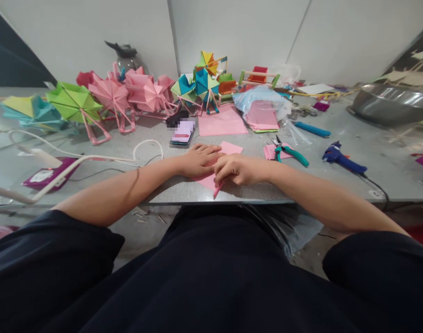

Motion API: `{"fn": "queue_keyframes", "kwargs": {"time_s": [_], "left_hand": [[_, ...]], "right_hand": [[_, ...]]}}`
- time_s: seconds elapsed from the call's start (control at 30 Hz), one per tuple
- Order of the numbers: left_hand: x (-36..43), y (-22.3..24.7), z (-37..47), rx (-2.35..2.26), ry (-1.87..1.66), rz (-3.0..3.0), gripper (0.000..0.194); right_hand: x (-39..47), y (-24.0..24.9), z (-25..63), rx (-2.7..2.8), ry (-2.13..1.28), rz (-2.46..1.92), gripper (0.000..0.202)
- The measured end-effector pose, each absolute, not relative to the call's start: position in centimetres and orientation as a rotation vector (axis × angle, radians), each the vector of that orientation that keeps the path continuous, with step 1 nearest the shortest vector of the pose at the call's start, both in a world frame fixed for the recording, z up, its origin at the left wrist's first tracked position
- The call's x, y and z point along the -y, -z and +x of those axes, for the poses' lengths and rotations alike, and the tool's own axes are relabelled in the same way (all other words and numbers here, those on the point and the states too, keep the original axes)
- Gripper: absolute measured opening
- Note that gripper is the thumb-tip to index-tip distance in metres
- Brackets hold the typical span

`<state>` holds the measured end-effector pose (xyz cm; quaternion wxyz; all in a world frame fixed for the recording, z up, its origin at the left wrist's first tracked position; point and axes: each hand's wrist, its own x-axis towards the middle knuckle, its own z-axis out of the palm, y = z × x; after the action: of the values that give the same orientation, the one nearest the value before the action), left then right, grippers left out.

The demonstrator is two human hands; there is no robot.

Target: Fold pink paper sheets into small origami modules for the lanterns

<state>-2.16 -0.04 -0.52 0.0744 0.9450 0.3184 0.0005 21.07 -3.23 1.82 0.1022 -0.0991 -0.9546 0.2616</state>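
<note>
The left hand lies palm down with its fingers extended and slightly parted, holding nothing and bearing on a sheet of pink paper near the front edge of the grey table. The right hand is curled beside it, overlapping its fingertips, and seems to pinch a slim pink stick whose lower end points toward the person; whether it is a pen or rolled paper cannot be told. The step in hand looks like marking or creasing the sheet, and the next move would call for firm pressure from the left palm while the right hand guides its stroke. Both forearms angle inward from dark sleeves, elbows wide, the wrists low over the table. Just right of the hands, green-handled pliers lie against small pink sheets; beyond the hands are a phone and a larger pink sheet. Farther right rests a blue glue gun, and folded paper wheels line the back left.
</note>
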Motion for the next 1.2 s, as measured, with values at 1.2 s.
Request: {"fn": "queue_keyframes", "kwargs": {"time_s": [1.2], "left_hand": [[0.3, 0.6, -2.8, -0.878, 0.09, 2.94, 0.098]], "right_hand": [[1.2, -2.9, 24.1, 2.61, -0.802, -1.088, 0.034]]}}
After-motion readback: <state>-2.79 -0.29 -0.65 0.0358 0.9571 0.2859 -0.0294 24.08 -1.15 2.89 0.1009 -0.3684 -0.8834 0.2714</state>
